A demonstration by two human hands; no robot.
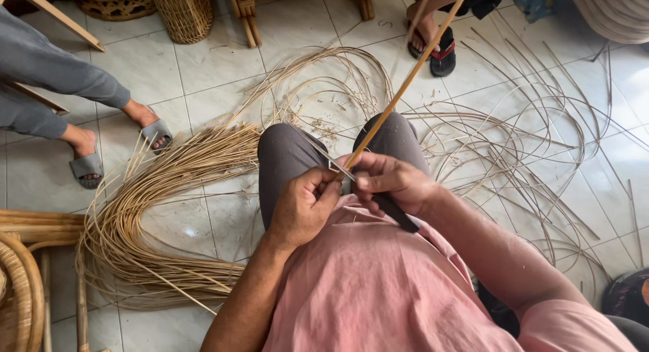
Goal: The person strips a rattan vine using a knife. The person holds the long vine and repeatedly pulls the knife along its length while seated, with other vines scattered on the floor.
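I sit with my knees drawn up, in a pink shirt and grey trousers. My left hand (304,207) pinches the lower end of a long rattan cane (412,75) that slants up to the right. A knife with a black handle (394,212) is gripped in my right hand (389,183), its thin blade (331,161) lying against the cane just above my left thumb. Both hands meet over my lap, touching each other at the cane.
A thick bent bundle of rattan strips (155,203) lies on the tiled floor to my left. Loose peeled strips (514,149) curl over the floor to the right. Another person's sandalled feet (122,146) stand at left, a foot (433,44) ahead. A wicker basket (181,13) stands behind.
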